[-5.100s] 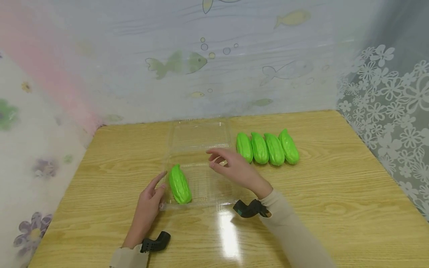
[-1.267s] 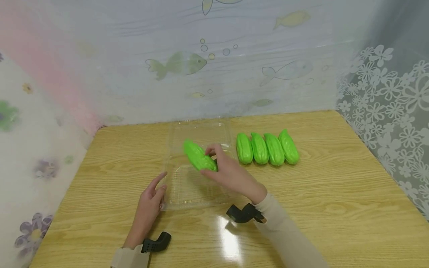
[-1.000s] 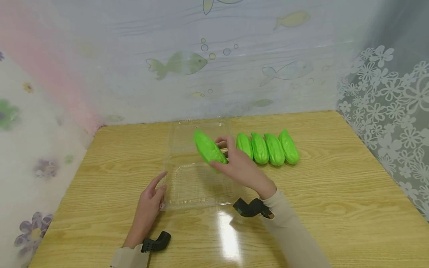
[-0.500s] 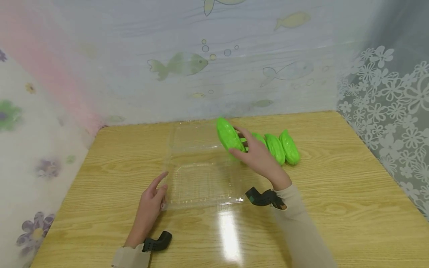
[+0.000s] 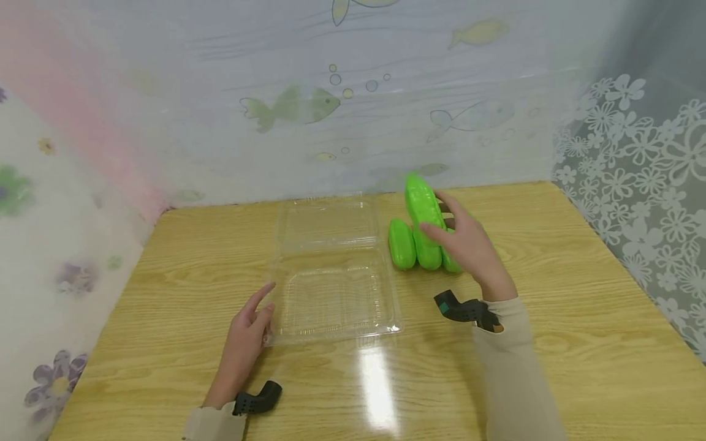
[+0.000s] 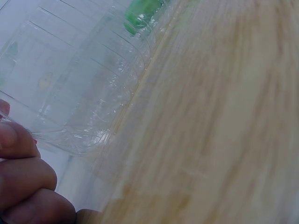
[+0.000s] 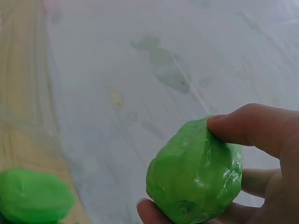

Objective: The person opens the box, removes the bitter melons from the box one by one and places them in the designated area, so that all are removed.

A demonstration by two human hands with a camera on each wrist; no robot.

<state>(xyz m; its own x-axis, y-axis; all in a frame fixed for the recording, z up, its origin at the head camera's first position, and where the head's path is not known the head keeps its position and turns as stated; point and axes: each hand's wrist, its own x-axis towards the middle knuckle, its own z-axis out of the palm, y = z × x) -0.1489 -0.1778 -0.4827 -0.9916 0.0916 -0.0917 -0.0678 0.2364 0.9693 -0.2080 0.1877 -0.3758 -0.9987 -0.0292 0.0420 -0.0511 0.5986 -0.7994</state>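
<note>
In the head view my right hand [image 5: 469, 242] holds a bright green toy bitter melon [image 5: 421, 199], ridged and tilted upright, above a row of similar ones. The right wrist view shows my thumb on one side of this bitter melon [image 7: 194, 172] and fingers around the other. My left hand [image 5: 248, 331] is at the left edge of a clear hinged plastic box [image 5: 333, 334], index finger stretched along it. Up close, the left fingers [image 6: 28, 179] curl at the corner of the box [image 6: 88, 93] and pinch its rim. No bitter melon lies in the box.
The leftmost resting bitter melon [image 5: 402, 245] stands just right of the box; others in the row are partly hidden by my right hand. The box's lid [image 5: 331, 220] lies open toward the patterned wall sheet [image 5: 386, 141]. All stand on a wooden table [image 5: 579, 318].
My right hand picked up the bitter melon from the box's left side and carried it right, out over the row. My left hand has stayed at the box's edge.
</note>
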